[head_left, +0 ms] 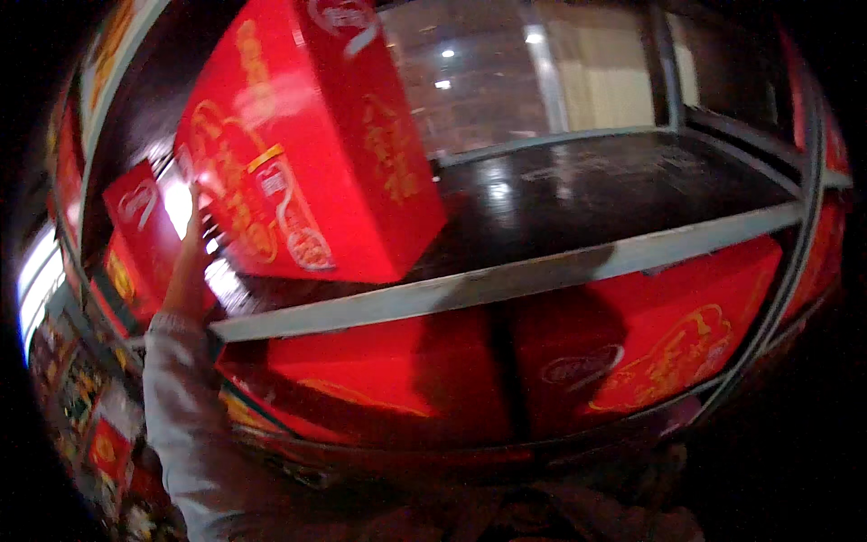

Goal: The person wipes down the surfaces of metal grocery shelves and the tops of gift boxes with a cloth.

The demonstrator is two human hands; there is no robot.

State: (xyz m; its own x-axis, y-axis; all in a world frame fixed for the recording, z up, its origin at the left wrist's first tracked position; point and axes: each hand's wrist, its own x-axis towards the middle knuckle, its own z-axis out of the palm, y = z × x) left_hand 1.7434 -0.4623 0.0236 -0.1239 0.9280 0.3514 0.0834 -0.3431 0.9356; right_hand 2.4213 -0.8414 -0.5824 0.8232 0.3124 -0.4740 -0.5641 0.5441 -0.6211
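Note:
A large red cardboard gift box with gold lettering and a pictured label stands, seemingly tilted, on the dark shelf board. My left hand reaches up at the box's left side. Its fingers look stretched out along that side, partly hidden by glare and the box; whether they press on it I cannot tell. Left of my wrist is a smaller red box. My right hand is out of sight.
A grey metal rail edges the shelf. Below it lie more red boxes, with a shadow across them. A metal upright bounds the right. Several colourful packages are at lower left.

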